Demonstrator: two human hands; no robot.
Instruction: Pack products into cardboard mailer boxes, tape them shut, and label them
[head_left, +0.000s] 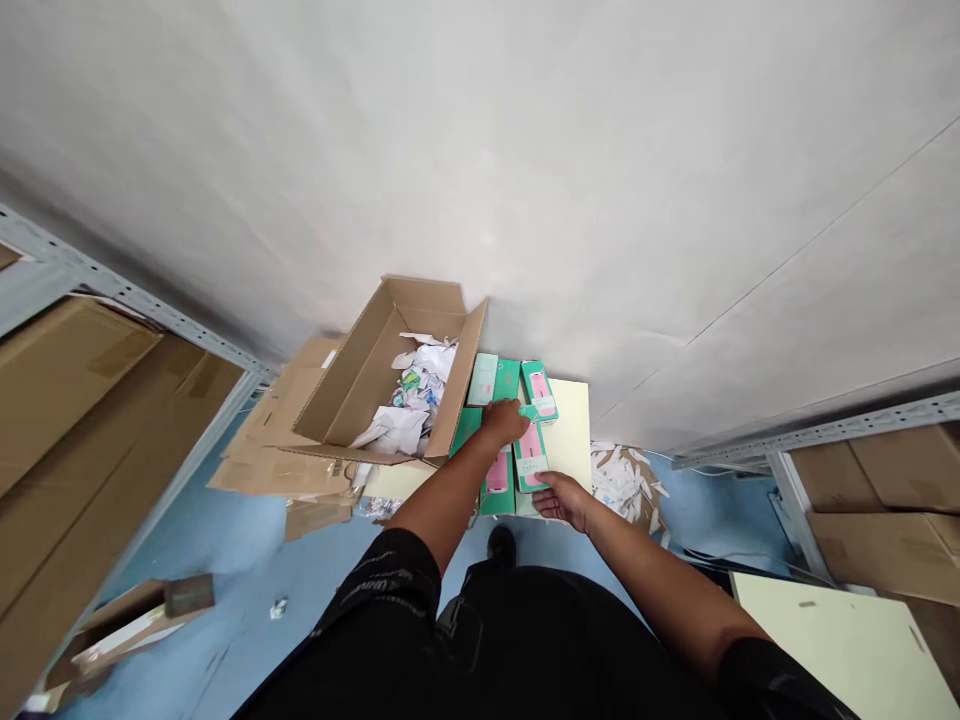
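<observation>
Steady pink-and-green box [531,447] lightly at near end with right hand [564,500], thumb and fingers apart; with left hand [505,420] beside far end, cannot tell if clamped.

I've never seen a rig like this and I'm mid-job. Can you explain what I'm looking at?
There is no machine here, just a person's two bare hands: the left grip and the right grip. The single picture comes from a camera worn on the head, looking forward and down. The left grip is at the upper left of a green-and-pink box; the right grip touches its lower end. I can't tell whether it is lifted. Other green boxes lie around it on a pale surface. To their left stands an open carton with crumpled paper inside.
</observation>
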